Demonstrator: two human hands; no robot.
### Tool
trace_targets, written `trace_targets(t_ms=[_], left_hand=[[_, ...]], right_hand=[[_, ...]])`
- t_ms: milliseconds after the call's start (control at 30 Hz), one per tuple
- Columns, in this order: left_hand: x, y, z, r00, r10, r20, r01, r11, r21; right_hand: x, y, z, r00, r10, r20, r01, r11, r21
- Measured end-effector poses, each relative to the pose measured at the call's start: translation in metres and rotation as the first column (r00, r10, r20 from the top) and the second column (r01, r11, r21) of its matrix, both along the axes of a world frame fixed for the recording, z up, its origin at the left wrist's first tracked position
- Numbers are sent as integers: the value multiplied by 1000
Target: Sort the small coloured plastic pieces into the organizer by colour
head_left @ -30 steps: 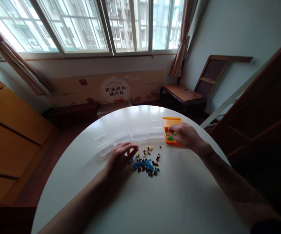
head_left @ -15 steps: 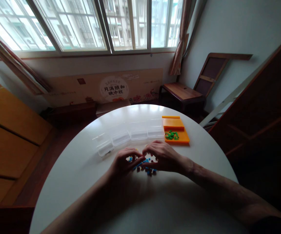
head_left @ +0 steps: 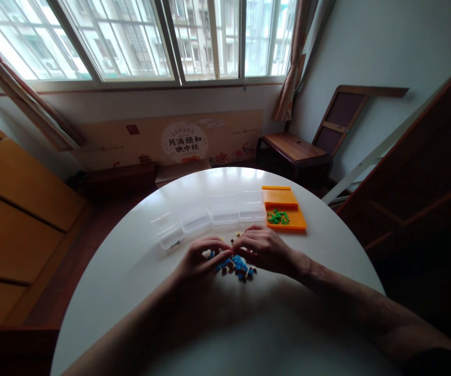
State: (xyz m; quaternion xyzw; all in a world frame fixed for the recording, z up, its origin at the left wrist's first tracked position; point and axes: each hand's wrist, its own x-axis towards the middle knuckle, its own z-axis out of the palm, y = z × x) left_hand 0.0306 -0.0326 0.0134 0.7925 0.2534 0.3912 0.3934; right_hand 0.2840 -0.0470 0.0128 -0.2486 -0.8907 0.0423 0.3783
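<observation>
Blue and brown pieces (head_left: 240, 264) lie well in from the table's (head_left: 111, 292) far edge. Over them, left hand (head_left: 202, 256) and right hand (head_left: 266, 248) bring curled fingertips together; any grip is unclear. The orange tray's (head_left: 298, 223) rim presumably keeps green pieces (head_left: 277, 217) contained.
</observation>
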Motion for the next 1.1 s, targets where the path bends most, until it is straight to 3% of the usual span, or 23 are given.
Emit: trace_targets(t_ms=[100, 200, 300, 433, 667, 767, 833, 900, 1000, 1100], left_hand=[[-5, 3, -1, 994, 62, -87, -45, 982, 184], [-13, 8, -5, 961, 178, -210, -67, 891, 449], [-21, 13, -6, 925, 248, -287, -35, 809, 587], [-24, 15, -7, 913, 300, -276, -74, 788, 611], [-23, 15, -10, 908, 303, -290, -86, 811, 578], [-26, 16, -10, 897, 302, -322, -70, 817, 573], [-30, 17, -9, 876, 294, -382, -27, 822, 568], [-36, 19, -6, 844, 273, -461, 22, 842, 539], [-43, 19, -2, 816, 214, -537, 62, 891, 450], [-45, 19, 0, 825, 154, -543, 97, 909, 405]], right_hand=[[17, 10, 5, 993, -122, -4, 122, 992, 18], [45, 25, 9, 957, -288, 31, 289, 957, -7], [72, 38, 9, 930, -360, 75, 363, 931, -26], [92, 43, 9, 876, -465, 131, 477, 875, -85], [99, 42, 12, 679, -662, 316, 717, 691, -93], [97, 41, 13, 658, -687, 308, 739, 667, -92], [93, 38, 15, 702, -664, 256, 702, 706, -94], [85, 33, 16, 797, -566, 210, 593, 799, -97], [68, 23, 18, 935, -296, 195, 323, 938, -126], [48, 14, 17, 979, -37, 199, 73, 981, -177]])
